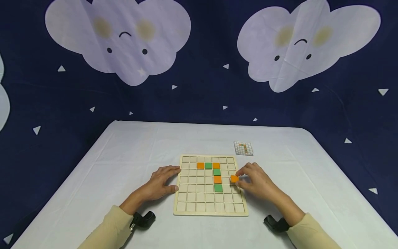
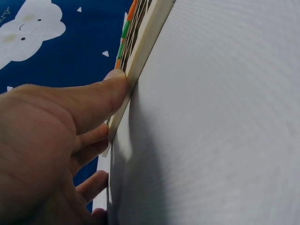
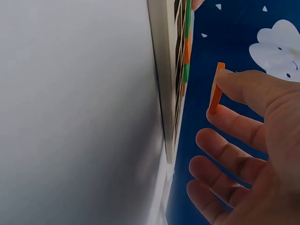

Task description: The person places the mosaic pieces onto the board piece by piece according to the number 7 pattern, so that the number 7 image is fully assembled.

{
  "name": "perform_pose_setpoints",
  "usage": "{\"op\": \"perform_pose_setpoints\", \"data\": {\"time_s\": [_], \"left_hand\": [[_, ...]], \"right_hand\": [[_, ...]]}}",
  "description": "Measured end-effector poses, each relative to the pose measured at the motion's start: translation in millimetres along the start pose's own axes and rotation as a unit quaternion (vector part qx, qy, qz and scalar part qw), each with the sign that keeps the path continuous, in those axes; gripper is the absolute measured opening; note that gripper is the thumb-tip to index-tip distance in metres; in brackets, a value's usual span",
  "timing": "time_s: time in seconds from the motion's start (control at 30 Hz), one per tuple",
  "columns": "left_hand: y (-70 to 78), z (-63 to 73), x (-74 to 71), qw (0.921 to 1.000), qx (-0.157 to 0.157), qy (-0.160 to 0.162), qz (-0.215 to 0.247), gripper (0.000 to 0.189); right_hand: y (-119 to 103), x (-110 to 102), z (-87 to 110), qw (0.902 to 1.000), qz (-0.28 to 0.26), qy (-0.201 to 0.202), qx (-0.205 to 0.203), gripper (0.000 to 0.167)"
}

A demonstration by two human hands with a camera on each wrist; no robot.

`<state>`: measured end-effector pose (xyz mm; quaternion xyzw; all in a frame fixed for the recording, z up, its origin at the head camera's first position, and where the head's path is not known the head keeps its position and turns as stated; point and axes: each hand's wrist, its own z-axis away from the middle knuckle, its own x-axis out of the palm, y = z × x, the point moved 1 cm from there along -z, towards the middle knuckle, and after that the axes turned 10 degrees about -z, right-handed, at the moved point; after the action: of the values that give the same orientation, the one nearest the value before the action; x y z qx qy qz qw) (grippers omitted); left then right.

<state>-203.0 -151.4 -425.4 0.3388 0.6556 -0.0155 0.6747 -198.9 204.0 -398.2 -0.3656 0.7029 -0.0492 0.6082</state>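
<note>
A pale wooden grid board [image 1: 191, 197] lies on the white table, with several orange and green square tiles in its cells. Orange, green [image 1: 208, 165] and orange sit side by side in an upper row; green, orange and green run down from the right one. My right hand [image 1: 258, 181] pinches another orange tile [image 3: 216, 91] between thumb and index finger, raised above the board's right part. In the right wrist view the other fingers are loosely bent. My left hand [image 1: 160, 184] rests at the board's left edge, its thumb [image 2: 101, 101] and fingertips touching the rim.
A small printed card [image 1: 244, 148] with a gridded colour pattern lies beyond the board's upper right corner. Black wrist devices [image 1: 144, 220] show near both sleeves. Behind the table hangs a dark blue cloth [image 1: 199, 100] with clouds and small white triangles.
</note>
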Motion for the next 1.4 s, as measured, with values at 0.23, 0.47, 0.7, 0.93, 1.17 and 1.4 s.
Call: {"op": "perform_pose_setpoints", "data": {"time_s": [0.23, 0.47, 0.7, 0.93, 1.17, 1.4], "left_hand": [[1.0, 0.0, -0.2, 1.0, -0.002, -0.002, -0.002, 0.062], [0.9, -0.2, -0.5, 1.0, -0.001, -0.002, -0.003, 0.062], [-0.1, 0.6, -0.5, 1.0, 0.004, 0.002, -0.005, 0.062], [-1.3, 1.1, -0.3, 0.9999, 0.009, 0.01, -0.011, 0.062], [-0.4, -0.1, -0.7, 0.9999, 0.006, 0.006, -0.009, 0.061], [-0.4, 0.5, -0.7, 0.9999, 0.006, 0.003, -0.008, 0.062]], "right_hand": [[-7.1, 5.5, 2.0, 0.9999, 0.008, -0.007, -0.01, 0.019], [-12.9, 10.5, 3.8, 0.9996, 0.007, -0.014, -0.023, 0.018], [-16.9, 17.8, 3.4, 0.9992, 0.012, -0.018, -0.034, 0.017], [-25.4, 22.6, 3.4, 0.9984, 0.021, -0.032, -0.042, 0.018], [-32.3, 27.1, 5.6, 0.9965, 0.034, -0.047, -0.061, 0.019], [-35.5, 31.5, 9.2, 0.9955, 0.039, -0.05, -0.071, 0.02]]}}
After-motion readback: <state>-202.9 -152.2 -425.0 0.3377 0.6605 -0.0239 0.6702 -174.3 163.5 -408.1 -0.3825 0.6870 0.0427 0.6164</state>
